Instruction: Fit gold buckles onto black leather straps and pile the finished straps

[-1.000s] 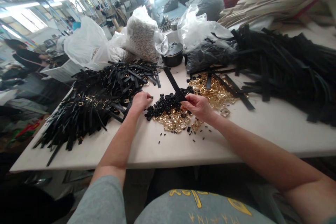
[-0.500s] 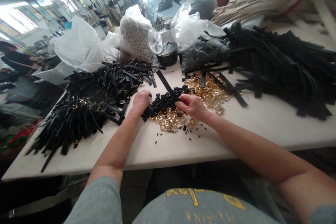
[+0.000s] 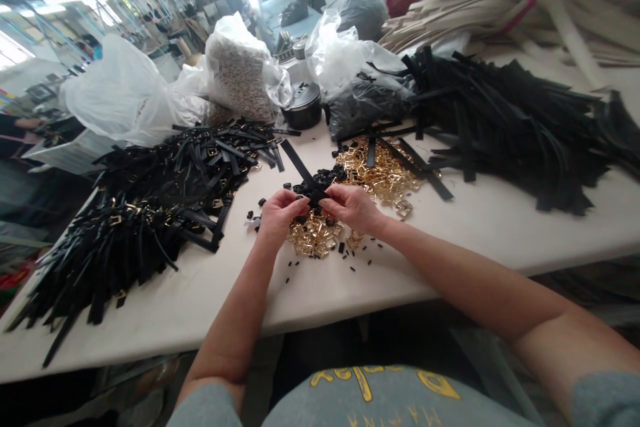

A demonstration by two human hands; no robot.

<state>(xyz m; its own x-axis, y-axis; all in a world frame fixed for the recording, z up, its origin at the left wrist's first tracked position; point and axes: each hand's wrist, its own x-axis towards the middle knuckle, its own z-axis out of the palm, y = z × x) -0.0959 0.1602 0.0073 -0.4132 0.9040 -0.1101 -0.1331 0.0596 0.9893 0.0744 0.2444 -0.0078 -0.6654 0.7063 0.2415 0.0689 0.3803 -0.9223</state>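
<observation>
My left hand [image 3: 277,215] and my right hand [image 3: 353,205] meet over a small heap of gold buckles [image 3: 320,237] near the middle of the white table [image 3: 320,287]. Both hands pinch the near end of a black strap [image 3: 299,165] that runs away to the upper left. My left fingers also hold a small black loop against that end. A pile of black loops [image 3: 320,180] lies just behind the hands. Tiny black bits are scattered on the table in front of the buckles.
A big heap of black straps with gold buckles [image 3: 145,207] fills the left. Plain black straps [image 3: 505,120] are piled at the right, more gold buckles [image 3: 380,170] behind. Plastic bags [image 3: 240,73], a black pot [image 3: 303,107] and beige straps [image 3: 500,0] stand at the back.
My left hand left the black loop pile and came right to meet my right hand at the strap's end. The view shifted, so everything sits further left.
</observation>
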